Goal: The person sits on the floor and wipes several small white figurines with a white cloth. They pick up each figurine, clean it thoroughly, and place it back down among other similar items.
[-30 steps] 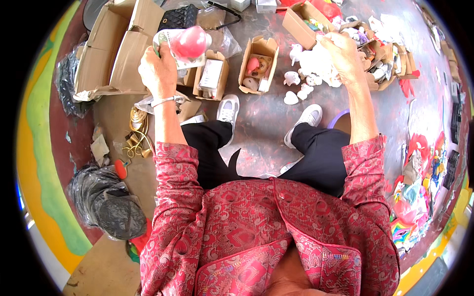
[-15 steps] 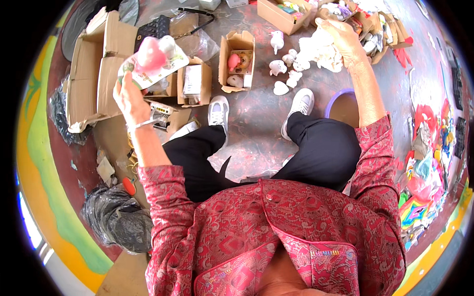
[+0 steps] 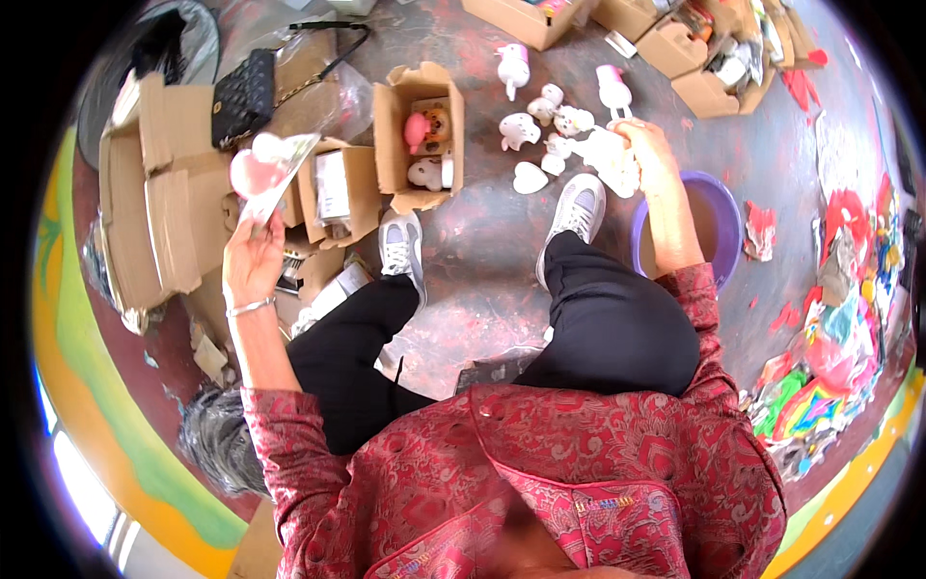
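My left hand (image 3: 253, 261), with a bracelet at its wrist, pinches the lower edge of a printed card (image 3: 289, 179). A rounded pink and white toy (image 3: 257, 168) is on the card, which is seen nearly edge-on. My right hand (image 3: 653, 154) is closed on a crumpled white cloth (image 3: 610, 162), held over the floor beside a purple basin (image 3: 738, 227). Close to the cloth are several small white figures, among them a round one (image 3: 519, 131) and a heart-shaped piece (image 3: 530, 178). A pink and white figure (image 3: 612, 92) stands just beyond my right hand.
An open carton (image 3: 384, 145) holds pink and white toys. Left of it are a smaller carton (image 3: 359, 193), a large opened box (image 3: 174, 222) and a black quilted bag (image 3: 243, 96). More boxes (image 3: 666, 53) stand far right. Colourful scraps (image 3: 820, 386) lie along the right side.
The card in my left hand has tilted nearly edge-on and come lower. My right hand has brought the cloth nearer and slightly left, uncovering a pink and white figure. The view has shifted.
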Action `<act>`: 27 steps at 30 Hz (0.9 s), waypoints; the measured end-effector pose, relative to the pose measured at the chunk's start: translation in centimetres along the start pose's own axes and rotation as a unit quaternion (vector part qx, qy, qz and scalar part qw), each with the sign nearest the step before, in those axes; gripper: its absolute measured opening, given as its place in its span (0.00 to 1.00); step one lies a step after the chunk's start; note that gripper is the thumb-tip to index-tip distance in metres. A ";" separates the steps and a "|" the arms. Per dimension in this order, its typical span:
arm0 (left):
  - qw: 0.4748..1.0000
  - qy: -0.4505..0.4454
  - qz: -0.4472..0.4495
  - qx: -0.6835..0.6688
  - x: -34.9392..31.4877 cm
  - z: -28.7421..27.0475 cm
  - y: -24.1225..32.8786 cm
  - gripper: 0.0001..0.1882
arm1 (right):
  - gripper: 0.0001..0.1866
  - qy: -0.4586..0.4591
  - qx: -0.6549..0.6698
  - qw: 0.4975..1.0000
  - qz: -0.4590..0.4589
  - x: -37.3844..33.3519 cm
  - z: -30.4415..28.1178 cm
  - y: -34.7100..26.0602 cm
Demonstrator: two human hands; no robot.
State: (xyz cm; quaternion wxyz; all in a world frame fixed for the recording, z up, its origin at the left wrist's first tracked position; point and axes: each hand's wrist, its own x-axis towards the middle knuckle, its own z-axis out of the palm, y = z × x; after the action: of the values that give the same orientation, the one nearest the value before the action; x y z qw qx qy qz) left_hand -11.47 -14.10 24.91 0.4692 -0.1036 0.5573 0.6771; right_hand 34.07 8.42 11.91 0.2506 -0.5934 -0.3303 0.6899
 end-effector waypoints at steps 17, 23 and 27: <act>0.985 0.164 0.010 -0.057 14.9 -15.0 -8.4 0.11 | 0.08 -0.129 0.172 0.930 0.298 2.3 5.4 10.1; 0.986 0.153 -0.044 0.057 13.3 -10.2 -10.2 0.12 | 0.09 -0.114 0.130 0.940 0.293 3.6 4.2 11.6; 0.980 0.143 -0.067 0.123 12.9 -10.5 -10.8 0.12 | 0.08 -0.108 0.092 0.955 0.261 2.9 4.0 10.2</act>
State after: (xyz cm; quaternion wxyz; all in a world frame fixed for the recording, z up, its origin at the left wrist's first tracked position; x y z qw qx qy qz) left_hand -14.29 -17.05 5.47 0.4379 -0.1782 0.6895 0.5488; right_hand 30.13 3.19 2.64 0.0782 -0.5553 -0.1238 0.8186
